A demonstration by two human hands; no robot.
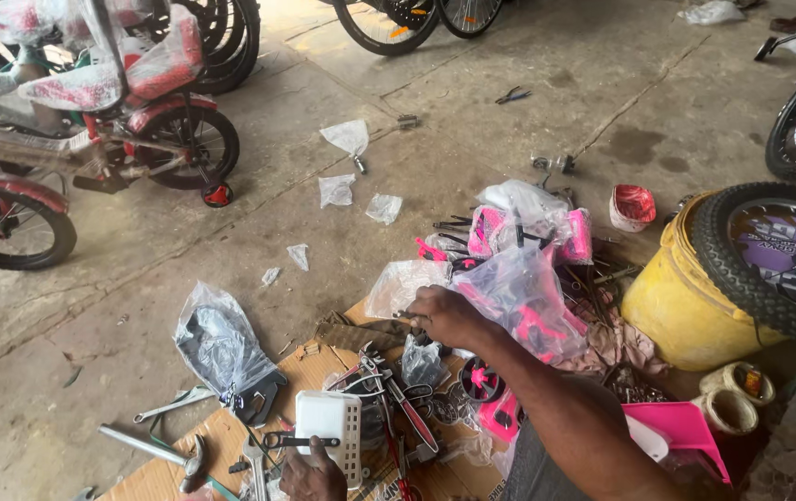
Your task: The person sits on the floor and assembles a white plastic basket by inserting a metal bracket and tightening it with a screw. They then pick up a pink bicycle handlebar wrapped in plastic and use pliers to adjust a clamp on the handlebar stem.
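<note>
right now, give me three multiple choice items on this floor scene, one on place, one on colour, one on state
1. Where does the tyre lie?
A. on top of the bucket
B. flat on the cardboard
C. hung on the wall

2. What colour is the bucket?
A. blue
B. yellow
C. black

3. What is the right hand doing?
A. hanging free in the air
B. reaching into the heap of plastic bags and pink parts
C. swinging the hammer

Answers: 1 A, the tyre rests across the bucket's rim. 2 B, its wall is plainly yellow. 3 B, the hand is at the bags while the hammer lies untouched on the cardboard.
</note>
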